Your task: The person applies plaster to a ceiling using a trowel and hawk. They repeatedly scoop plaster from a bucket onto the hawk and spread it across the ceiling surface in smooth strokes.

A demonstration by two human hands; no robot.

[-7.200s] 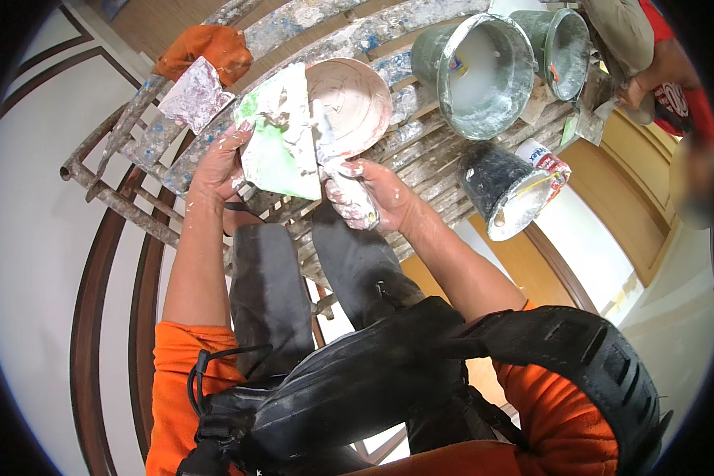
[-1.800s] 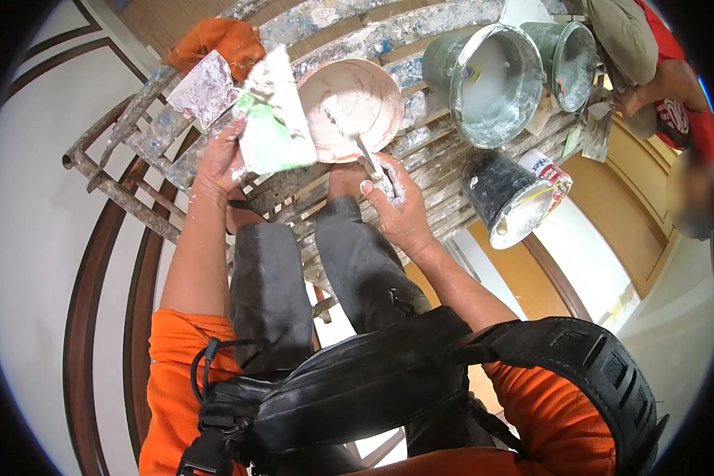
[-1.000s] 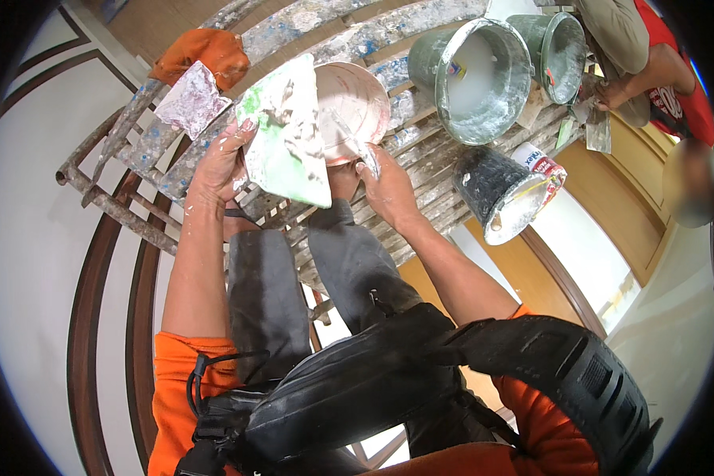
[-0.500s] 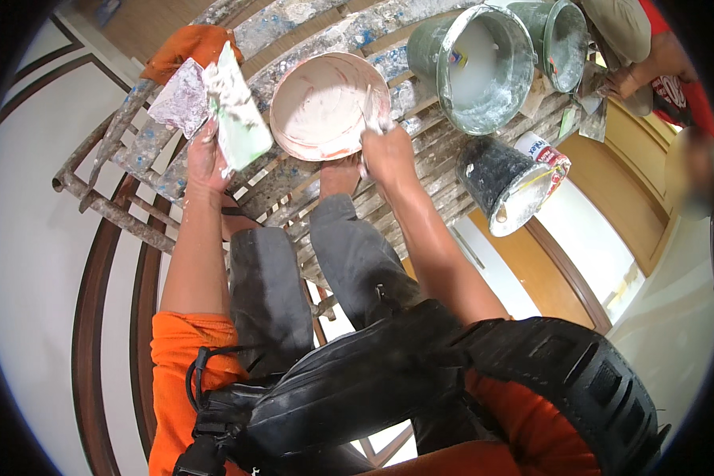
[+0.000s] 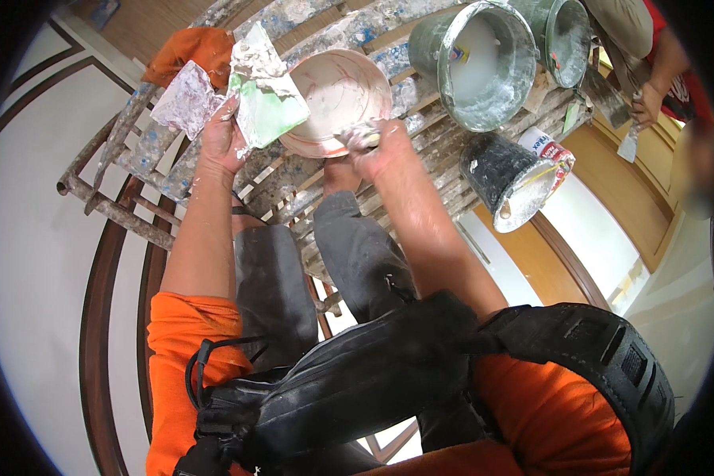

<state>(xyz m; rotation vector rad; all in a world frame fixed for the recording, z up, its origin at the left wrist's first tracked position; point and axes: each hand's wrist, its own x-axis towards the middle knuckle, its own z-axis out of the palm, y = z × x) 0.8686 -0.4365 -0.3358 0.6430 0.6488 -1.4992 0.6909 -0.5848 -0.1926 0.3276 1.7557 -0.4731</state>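
My left hand (image 5: 222,143) grips a green putty board (image 5: 274,117) with a thick lump of whitish putty (image 5: 258,70) along its far part. The board tilts beside and partly over the left rim of a round pale tub (image 5: 337,87), whose inside is smeared with whitish and reddish residue. At the tub's near right rim, my right hand (image 5: 385,151) is closed round a putty-smeared putty knife (image 5: 360,135); its blade is blurred. A purplish, putty-stained square plate (image 5: 186,101) lies just left of my left hand.
Slatted, paint-spotted scaffold planks (image 5: 301,178) bear everything. To the right stand a green bucket of milky liquid (image 5: 488,67), another green bucket (image 5: 567,47), a tilted black bucket (image 5: 496,174) and a white-red can (image 5: 551,151). An orange cloth (image 5: 202,51) lies far left. Another person's hand (image 5: 650,103) holds a scraper.
The putty board has moved right toward the tub and turned, showing more green face. My right hand has turned, lowering the knife toward the near rim. The other person's hand now shows a scraper.
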